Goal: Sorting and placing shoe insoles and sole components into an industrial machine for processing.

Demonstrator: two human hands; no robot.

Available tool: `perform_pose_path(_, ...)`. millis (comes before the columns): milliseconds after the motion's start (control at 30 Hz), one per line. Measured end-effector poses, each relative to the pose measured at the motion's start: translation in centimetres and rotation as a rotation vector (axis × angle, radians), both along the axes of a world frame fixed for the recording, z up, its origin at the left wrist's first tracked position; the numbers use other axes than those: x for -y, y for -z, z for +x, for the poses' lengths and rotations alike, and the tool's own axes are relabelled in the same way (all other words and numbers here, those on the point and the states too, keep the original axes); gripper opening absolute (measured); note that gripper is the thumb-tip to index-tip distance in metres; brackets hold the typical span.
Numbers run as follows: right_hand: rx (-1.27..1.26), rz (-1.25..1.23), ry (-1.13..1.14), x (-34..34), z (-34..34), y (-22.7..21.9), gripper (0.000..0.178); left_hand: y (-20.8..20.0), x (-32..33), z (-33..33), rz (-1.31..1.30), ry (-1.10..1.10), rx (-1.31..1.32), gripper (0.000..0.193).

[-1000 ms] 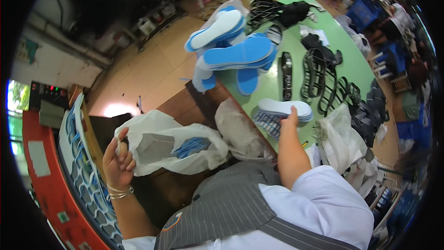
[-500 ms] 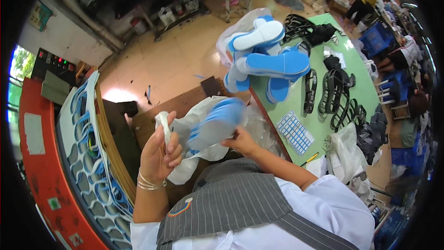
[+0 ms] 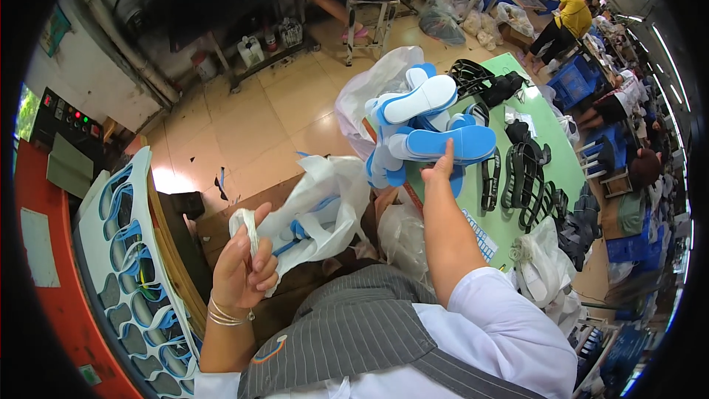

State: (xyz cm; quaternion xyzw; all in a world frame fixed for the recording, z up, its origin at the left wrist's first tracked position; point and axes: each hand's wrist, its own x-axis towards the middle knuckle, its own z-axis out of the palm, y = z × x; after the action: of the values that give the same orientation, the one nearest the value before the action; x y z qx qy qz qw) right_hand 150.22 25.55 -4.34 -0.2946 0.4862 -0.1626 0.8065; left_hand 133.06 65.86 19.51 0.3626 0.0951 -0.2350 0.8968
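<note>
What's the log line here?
left hand: gripping white bag | right hand: touching blue insole stack | green table: black shoe parts beside stack

I count two hands of mine: my left hand (image 3: 247, 270) at 8 o'clock and my right hand (image 3: 439, 171) at 3. Four bags are countable: the one I grip (image 3: 346, 210) at 8, one clear (image 3: 402, 240) at 5, one (image 3: 545, 266) at 4, one (image 3: 354, 100) at 12. There is one table (image 3: 567, 157) at 3, one grid sheet (image 3: 481, 238) at 4, and one heap of insoles (image 3: 465, 142) at 2, overlapping too much for me to number. I see one stool (image 3: 371, 24) at 12, two jugs (image 3: 251, 52) at 11, and one red machine (image 3: 59, 314) at 8.
</note>
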Motion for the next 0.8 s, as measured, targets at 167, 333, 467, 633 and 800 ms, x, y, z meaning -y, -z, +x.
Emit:
perform_pose_path(167, -0.011, -0.061, 0.203, -0.1, -0.5, 0.6, 0.117, -0.5, 0.4, 3.6, 0.108, 0.054, 0.018, 0.058)
perform_pose_path(333, 0.356, 0.093, 0.017, 1.9, -3.5, 0.3, 0.083, 0.2, 0.6, 6.0, 0.191, 0.057, -0.053, 0.053)
perform_pose_path(467, 0.587, 0.037, -0.043, 2.3, -5.7, -0.8, 0.071, 1.5, 1.1, 8.3, 0.254, 0.067, -0.089, 0.052)
perform_pose_path(633, 0.604, 0.021, -0.473, 0.3, -10.1, -4.2, 0.072, 2.9, 1.6, 9.6, 0.271, 0.121, -0.085, 0.053)
perform_pose_path(800, -0.028, 0.437, -1.292, -6.0, -6.7, -3.3, 0.055, 3.3, 1.7, 9.4, 0.313, 0.137, -0.089, 0.054)
